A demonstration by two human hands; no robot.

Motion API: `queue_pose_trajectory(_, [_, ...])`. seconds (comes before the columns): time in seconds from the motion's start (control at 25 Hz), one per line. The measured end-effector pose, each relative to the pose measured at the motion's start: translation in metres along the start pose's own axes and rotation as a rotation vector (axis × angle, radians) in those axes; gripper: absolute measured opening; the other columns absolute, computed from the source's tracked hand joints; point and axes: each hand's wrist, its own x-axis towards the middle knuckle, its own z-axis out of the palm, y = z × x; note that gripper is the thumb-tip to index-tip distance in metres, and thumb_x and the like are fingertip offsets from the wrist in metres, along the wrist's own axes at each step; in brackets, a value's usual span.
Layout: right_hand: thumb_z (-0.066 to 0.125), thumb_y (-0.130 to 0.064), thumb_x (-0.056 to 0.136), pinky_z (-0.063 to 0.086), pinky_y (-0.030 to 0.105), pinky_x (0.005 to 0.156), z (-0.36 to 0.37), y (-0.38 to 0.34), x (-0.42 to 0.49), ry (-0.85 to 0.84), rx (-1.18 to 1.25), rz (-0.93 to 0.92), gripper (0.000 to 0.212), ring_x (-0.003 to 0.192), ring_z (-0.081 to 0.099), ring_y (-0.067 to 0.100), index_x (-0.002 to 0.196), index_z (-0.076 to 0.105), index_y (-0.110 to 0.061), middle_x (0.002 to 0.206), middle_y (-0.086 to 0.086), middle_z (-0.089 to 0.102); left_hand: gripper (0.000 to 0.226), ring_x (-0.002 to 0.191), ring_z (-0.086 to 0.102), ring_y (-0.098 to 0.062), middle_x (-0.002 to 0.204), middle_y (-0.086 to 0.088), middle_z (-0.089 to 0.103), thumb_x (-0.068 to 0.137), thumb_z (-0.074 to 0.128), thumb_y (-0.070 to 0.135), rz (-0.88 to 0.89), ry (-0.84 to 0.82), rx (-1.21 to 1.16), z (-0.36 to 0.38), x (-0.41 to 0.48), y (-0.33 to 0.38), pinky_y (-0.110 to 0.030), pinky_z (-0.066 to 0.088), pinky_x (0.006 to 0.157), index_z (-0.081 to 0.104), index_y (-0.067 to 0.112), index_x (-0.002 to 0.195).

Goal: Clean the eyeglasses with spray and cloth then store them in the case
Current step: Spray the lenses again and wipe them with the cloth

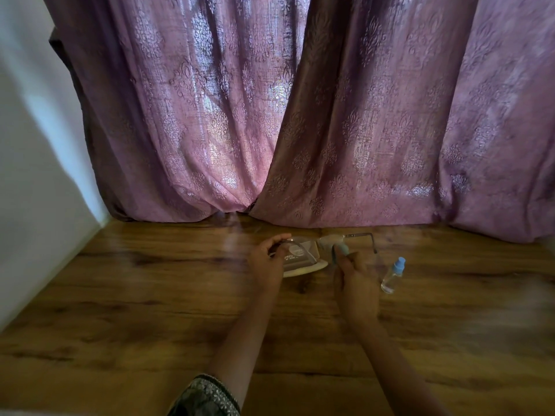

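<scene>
While the right grip [356,277] pinches a pale blue cloth [341,250] onto one lens of the eyeglasses [360,234], fingers curled round the fabric, the left grip [265,256] is closed on the frame's other end, steadying it. Wiping looks to be the step in hand. The next move calls for folding the temples and lowering the glasses into the case [300,261], which sits on the table [150,295] just beneath them. Both forearms reach toward 12 o'clock. The spray bottle [392,274] sits at 3 o'clock of the right grip.

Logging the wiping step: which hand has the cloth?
The right hand, pinching the pale blue cloth on the eyeglasses; the left hand only grips their other end.
</scene>
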Motion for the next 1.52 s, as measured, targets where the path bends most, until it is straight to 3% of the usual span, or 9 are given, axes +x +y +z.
queue_pose_trajectory(0.2, [0.060,-0.001,0.082,0.046,0.031,0.043,0.000,0.000,0.019,-0.070,0.052,0.044,0.039,0.055,0.056,0.023,0.121,0.060,-0.010,0.099,0.013,0.060,0.020,0.065,0.065,-0.003,0.076,0.007,0.069,0.080,0.068,0.009,0.006,-0.037,-0.026,0.002,0.000,0.007,-0.019,0.053,0.066,0.068,0.029,0.082])
queue_pose_trajectory(0.44, [0.056,-0.001,0.086,0.041,0.025,0.060,-0.001,0.012,0.006,-0.038,0.196,0.218,0.032,0.065,0.047,0.013,0.115,0.065,-0.009,0.091,0.004,0.048,0.014,0.077,0.068,-0.019,0.084,-0.009,0.070,0.075,0.073,0.016,0.023,-0.022,0.051,0.006,0.005,0.002,-0.035,0.057,0.074,0.071,0.011,0.088])
queue_pose_trajectory(0.56, [0.055,-0.003,0.087,0.043,0.026,0.063,-0.002,0.017,0.002,-0.009,0.217,0.273,0.033,0.069,0.049,0.014,0.117,0.064,-0.013,0.092,0.004,0.048,0.016,0.072,0.058,-0.003,0.093,-0.008,0.063,0.075,0.073,0.014,0.104,-0.016,0.193,0.009,0.005,0.006,-0.006,0.046,0.066,0.072,0.008,0.090])
queue_pose_trajectory(0.68, [0.054,-0.003,0.087,0.045,0.028,0.064,-0.003,0.016,-0.005,0.016,0.229,0.266,0.033,0.075,0.054,0.019,0.117,0.064,-0.013,0.093,0.004,0.051,0.017,0.075,0.053,0.004,0.099,0.001,0.060,0.077,0.071,0.012,0.157,-0.016,0.280,0.011,0.004,0.012,0.001,0.040,0.066,0.071,0.007,0.093])
queue_pose_trajectory(0.76, [0.053,-0.007,0.088,0.047,0.030,0.063,-0.006,0.010,-0.006,0.086,0.259,0.204,0.031,0.076,0.055,0.022,0.116,0.064,-0.016,0.089,-0.002,0.047,0.013,0.073,0.056,0.002,0.091,0.005,0.067,0.078,0.070,0.017,0.199,-0.048,0.320,0.011,0.002,0.014,-0.009,0.045,0.066,0.071,0.014,0.091])
queue_pose_trajectory(0.88, [0.047,-0.021,0.089,0.044,0.020,0.062,-0.015,-0.006,0.002,0.201,0.308,0.030,0.034,0.072,0.047,0.007,0.119,0.062,-0.015,0.087,-0.001,0.049,0.009,0.068,0.060,-0.007,0.078,0.004,0.070,0.079,0.069,0.023,0.307,-0.089,0.425,0.012,0.000,0.012,-0.028,0.051,0.063,0.071,0.019,0.087])
queue_pose_trajectory(1.12, [0.049,-0.026,0.087,0.038,0.019,0.050,-0.022,-0.031,0.035,0.166,0.071,-0.244,0.033,0.063,0.058,0.014,0.110,0.067,-0.012,0.085,0.005,0.063,0.027,0.078,0.062,-0.016,0.089,0.004,0.069,0.077,0.056,0.040,0.405,-0.146,0.390,0.016,-0.003,0.011,-0.036,0.054,0.069,0.070,0.024,0.094])
queue_pose_trajectory(1.36, [0.058,-0.018,0.087,0.051,0.037,0.058,-0.022,0.001,0.046,-0.021,0.087,0.101,0.027,0.064,0.062,0.029,0.113,0.065,-0.018,0.083,0.012,0.067,0.033,0.085,0.058,-0.012,0.091,0.002,0.065,0.080,0.048,0.041,0.488,-0.118,0.433,0.007,-0.008,0.015,-0.031,0.052,0.067,0.071,0.020,0.093])
queue_pose_trajectory(1.52, [0.057,-0.021,0.088,0.047,0.033,0.060,-0.029,0.008,0.049,0.026,0.054,0.219,0.021,0.067,0.063,0.032,0.106,0.066,-0.014,0.082,0.014,0.069,0.035,0.084,0.061,-0.016,0.093,0.001,0.066,0.080,0.048,0.041,0.487,-0.125,0.459,0.007,-0.009,0.012,-0.034,0.053,0.068,0.071,0.019,0.094])
